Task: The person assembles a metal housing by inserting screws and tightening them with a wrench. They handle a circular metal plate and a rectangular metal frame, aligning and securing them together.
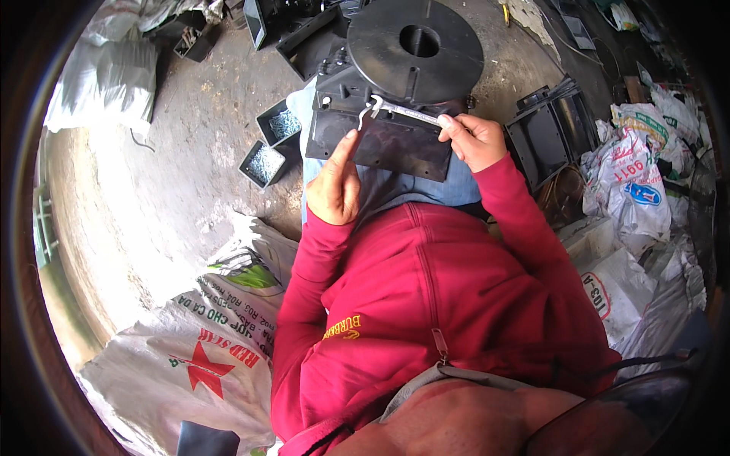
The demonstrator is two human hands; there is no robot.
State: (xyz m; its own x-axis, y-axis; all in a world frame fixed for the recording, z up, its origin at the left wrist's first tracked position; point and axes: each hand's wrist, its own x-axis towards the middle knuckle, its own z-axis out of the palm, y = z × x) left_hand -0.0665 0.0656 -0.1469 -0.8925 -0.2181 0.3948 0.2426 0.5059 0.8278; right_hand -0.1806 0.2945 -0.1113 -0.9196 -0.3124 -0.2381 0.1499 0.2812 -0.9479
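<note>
1. Needed elbow room beside the printed white sack (171, 380) at 8 o'clock; counted one there.
2. Called for a steady black assembly (391, 83) at 12 o'clock, over the blue trouser legs (380, 199); could not tell how supported. Counted one, with one round disc (380, 45) above and one flat plate (403, 152) nearer the body.
3. Counted one black frame (551, 129) farther out at 2 o'clock; looked safe to ignore.
4. Found right hand (475, 142) at 2 o'clock, thumb and fingers pinching the wrench's near end. Found left hand (334, 182) at 11 o'clock, index extended; could not tell pinching from mere touching. Counted two.
5. Counted two small dark boxes: upper box (265, 125) at 11 o'clock, lower box (252, 175) at 10.
6. Called for a square, fully seated mouth and an end grip for leverage on the wrench (411, 112), just past 12 o'clock over the assembly; counted one.
7. Called for light fingertip guidance of the bent silver piece (365, 116) at 12 o'clock, by the wrench mouth; counted one, joint unclear.
8. Saw small fasteners (266, 163) in both boxes; too many to count.
</note>
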